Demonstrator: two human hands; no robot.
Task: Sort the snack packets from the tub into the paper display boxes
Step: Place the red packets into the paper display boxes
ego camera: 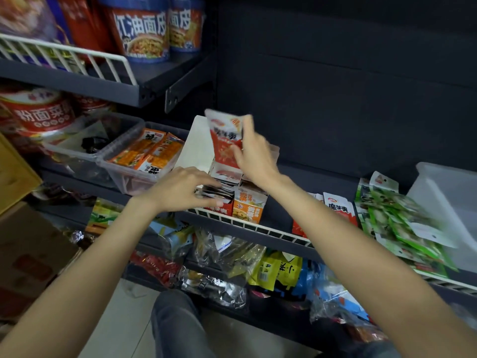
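My right hand pinches a red and white snack packet upright above the paper display boxes on the middle shelf. My left hand rests on the row of packets standing in the red display box, fingers spread against them. Beside it stands an orange display box. A white box flap rises behind. Left of the boxes, a clear plastic tub holds orange packets.
A second clear tub sits further left. Green packets lie heaped at the right by a white bin. A white wire rail fronts the shelf. Noodle cups fill the shelf above; bagged snacks lie below.
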